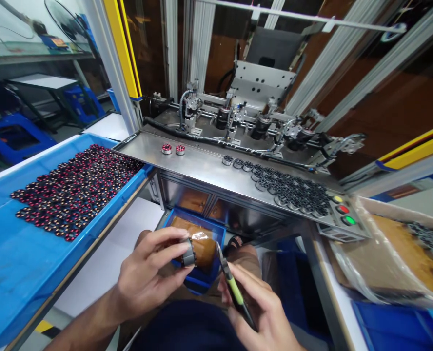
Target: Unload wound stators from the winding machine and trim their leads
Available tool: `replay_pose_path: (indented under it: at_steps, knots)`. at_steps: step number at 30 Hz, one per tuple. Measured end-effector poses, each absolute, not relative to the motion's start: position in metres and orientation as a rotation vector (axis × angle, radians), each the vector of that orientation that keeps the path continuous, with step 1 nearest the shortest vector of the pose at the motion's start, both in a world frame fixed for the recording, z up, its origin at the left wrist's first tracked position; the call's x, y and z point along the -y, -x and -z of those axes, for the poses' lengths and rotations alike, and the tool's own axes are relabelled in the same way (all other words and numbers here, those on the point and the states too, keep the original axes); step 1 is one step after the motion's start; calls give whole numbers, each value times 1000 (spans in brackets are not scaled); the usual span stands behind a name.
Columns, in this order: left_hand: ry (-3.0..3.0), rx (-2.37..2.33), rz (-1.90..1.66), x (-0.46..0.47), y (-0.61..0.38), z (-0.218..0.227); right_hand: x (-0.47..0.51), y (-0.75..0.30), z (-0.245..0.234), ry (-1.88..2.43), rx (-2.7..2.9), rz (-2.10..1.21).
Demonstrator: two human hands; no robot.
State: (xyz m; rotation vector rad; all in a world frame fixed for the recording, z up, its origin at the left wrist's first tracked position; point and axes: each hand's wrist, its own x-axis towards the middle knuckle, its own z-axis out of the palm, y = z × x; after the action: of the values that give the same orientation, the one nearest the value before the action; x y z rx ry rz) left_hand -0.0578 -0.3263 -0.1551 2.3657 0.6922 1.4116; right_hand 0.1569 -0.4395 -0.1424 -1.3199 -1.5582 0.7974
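My left hand [148, 273] grips a short roll of ring parts wrapped in brown film [199, 252], holding it level over my lap. My right hand [262, 312] is closed round a small cutter with a green-yellow handle [234, 287]. Its blade tip touches the right end of the wrapped roll. One dark ring shows at the roll's left end, by my fingertips.
A blue tray [15, 253] on the left holds several red-and-black wound rings. The steel machine shelf [198, 163] carries two red rings and several dark rings, with coloured buttons [343, 209] at its right end. A small blue bin [202, 280] sits below. A bagged box [395, 253] lies right.
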Motion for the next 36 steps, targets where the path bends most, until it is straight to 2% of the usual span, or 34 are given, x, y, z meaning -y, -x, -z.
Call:
replay_pose_path:
  at_steps: [8,18,36]
  knots:
    - [-2594,-798,-1341,331,63,161,450,-151,133,1197,1528,-962]
    - [-2408,-623,-1473,332,57,147,443,-149,126,1165,1595,-1056]
    - [-2319,-531,-1450,332,54,141,441,-144,131,1030,1476,-1147]
